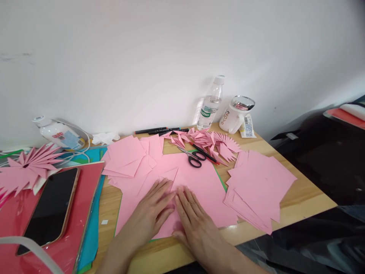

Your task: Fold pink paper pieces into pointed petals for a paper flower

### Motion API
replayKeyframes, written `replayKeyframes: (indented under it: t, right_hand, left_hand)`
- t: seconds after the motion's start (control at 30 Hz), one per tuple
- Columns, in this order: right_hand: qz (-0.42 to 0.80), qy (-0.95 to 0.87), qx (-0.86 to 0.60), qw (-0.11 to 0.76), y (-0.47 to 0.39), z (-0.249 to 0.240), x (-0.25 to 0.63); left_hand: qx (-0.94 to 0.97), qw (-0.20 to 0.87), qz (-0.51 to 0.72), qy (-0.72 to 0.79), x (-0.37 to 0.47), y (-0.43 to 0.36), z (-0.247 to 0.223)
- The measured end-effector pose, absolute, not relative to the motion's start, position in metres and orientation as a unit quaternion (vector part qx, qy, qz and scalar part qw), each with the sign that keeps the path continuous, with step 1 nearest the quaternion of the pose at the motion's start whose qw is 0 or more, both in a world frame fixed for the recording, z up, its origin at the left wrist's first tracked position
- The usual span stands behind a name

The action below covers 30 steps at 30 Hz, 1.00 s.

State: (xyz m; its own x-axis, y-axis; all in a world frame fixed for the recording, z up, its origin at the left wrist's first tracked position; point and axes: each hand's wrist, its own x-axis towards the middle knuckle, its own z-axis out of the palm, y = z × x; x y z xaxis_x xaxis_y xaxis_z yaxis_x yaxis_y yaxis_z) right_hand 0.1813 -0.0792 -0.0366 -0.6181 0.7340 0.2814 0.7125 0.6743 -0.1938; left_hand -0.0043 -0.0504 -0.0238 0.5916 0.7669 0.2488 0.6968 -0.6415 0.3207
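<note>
My left hand (151, 207) lies flat over a small folded piece of pink paper (172, 174), whose pointed corner shows beyond the fingertips. Beside it, my right hand (192, 215) rests with straight fingers near the folded piece's edge; the fingers press down on the paper. Both hands are on a large pink sheet (211, 198) with a green edge under it. Much of the folded piece is hidden under the hands. Black-handled scissors (195, 158) lie just beyond, on the sheet's far edge.
Pink paper squares are piled at left (125, 156) and right (259, 186). Folded pink pieces (216, 141) lie behind the scissors. A water bottle (210, 104), a white mug (235, 114) and black pens (159, 130) stand or lie by the wall. A phone (51, 209) rests on a red folder (85, 190).
</note>
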Motion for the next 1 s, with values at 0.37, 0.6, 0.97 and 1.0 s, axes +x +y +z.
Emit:
replayKeyframes:
  t: [0.37,0.6,0.97,1.0]
  right_hand:
    - [0.025,-0.893,-0.41,0.182,-0.0781,-0.0379,0.1811]
    - [0.02,-0.886,-0.429,0.171,-0.0799,-0.041,0.1775]
    - [0.023,-0.887,-0.432,0.158,-0.0803,-0.0392,0.1736]
    - [0.023,-0.887,-0.433,0.157,-0.0803,-0.0386,0.1736]
  left_hand:
    - [0.883,0.114,0.212,0.402,-0.0047,-0.0494,-0.0215]
    - [0.835,0.2,0.203,0.47,-0.0035,-0.0514,-0.0195]
    - [0.796,0.219,0.225,0.517,-0.0013,-0.0509,-0.0194]
    - [0.797,0.217,0.227,0.516,-0.0014,-0.0506,-0.0197]
